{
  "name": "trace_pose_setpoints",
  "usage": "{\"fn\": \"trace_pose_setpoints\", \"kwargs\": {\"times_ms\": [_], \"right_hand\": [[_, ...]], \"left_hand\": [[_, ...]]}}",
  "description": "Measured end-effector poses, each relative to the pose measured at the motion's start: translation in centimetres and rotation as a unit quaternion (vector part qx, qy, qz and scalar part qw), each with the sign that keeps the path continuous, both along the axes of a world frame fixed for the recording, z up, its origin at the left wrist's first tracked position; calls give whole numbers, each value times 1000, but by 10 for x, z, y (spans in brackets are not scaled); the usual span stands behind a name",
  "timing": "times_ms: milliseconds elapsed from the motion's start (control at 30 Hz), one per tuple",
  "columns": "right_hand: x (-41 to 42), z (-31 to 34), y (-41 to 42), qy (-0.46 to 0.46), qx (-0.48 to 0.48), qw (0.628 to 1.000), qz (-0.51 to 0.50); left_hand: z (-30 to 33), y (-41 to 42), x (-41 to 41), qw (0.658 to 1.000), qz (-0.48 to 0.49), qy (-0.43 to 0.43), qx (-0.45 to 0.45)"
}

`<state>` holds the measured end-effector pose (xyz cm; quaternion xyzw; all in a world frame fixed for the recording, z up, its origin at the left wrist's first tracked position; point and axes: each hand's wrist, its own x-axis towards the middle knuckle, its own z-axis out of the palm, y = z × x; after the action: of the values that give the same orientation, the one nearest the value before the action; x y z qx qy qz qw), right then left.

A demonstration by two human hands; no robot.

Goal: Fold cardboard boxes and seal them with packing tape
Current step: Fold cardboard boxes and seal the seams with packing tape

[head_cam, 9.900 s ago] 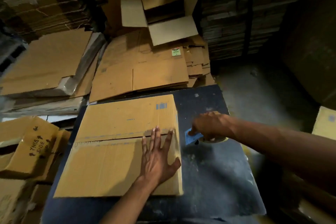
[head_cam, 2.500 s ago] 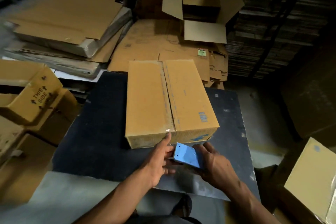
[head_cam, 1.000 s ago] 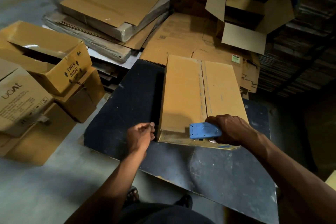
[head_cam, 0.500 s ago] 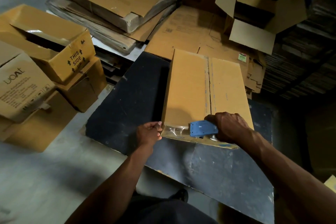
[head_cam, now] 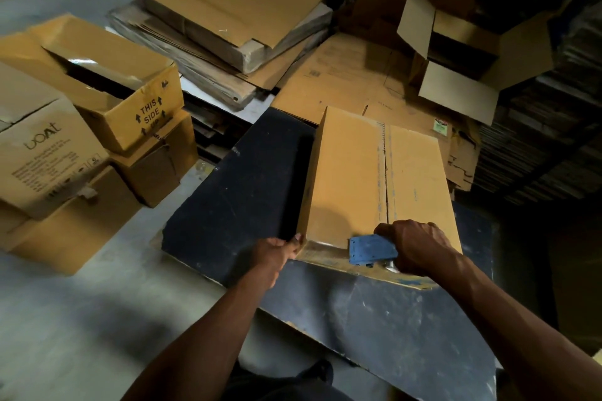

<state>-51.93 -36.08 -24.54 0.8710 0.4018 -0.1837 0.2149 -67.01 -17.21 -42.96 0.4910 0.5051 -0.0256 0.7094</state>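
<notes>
A closed cardboard box (head_cam: 345,172) lies on the dark table (head_cam: 247,192), its top flaps meeting in a centre seam. My right hand (head_cam: 413,247) grips a blue tape dispenser (head_cam: 371,249) pressed against the box's near end face, just below the seam. A strip of clear tape (head_cam: 325,246) shines along that near edge, running left from the dispenser. My left hand (head_cam: 277,251) is at the box's near left corner, fingers curled, thumb and fingertips on the tape end there.
Assembled boxes (head_cam: 107,81) stack on the floor at left. Piles of flat cardboard (head_cam: 228,10) lie behind the table. An open box (head_cam: 456,52) stands at the back right. Dark stacks of cardboard fill the far right.
The dispenser has stayed at the near end face below the seam. My left hand has closed in onto the box's near left corner. The camera has shifted slightly left.
</notes>
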Motion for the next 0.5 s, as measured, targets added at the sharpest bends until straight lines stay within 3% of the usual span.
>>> {"fn": "trace_pose_setpoints", "kwargs": {"times_ms": [67, 167, 267, 333, 400, 500], "right_hand": [[-1, 1, 1, 1, -1, 1000, -2], [-3, 0, 1, -6, -6, 1000, -8], [-3, -2, 0, -18, -8, 1000, -7], [-3, -2, 0, -16, -6, 1000, -11], [-4, -1, 0, -14, -3, 1000, -14], [-6, -1, -1, -12, -1, 1000, -21]], "left_hand": [[-4, -2, -3, 997, -36, 61, -17], [-16, -1, -5, 994, -48, 86, -49], [-27, 7, -11, 994, -46, 99, 26], [-29, 11, -14, 993, -25, 48, 104], [-14, 6, -21, 989, -17, -62, 134], [11, -19, -34, 963, -107, -178, 173]]}}
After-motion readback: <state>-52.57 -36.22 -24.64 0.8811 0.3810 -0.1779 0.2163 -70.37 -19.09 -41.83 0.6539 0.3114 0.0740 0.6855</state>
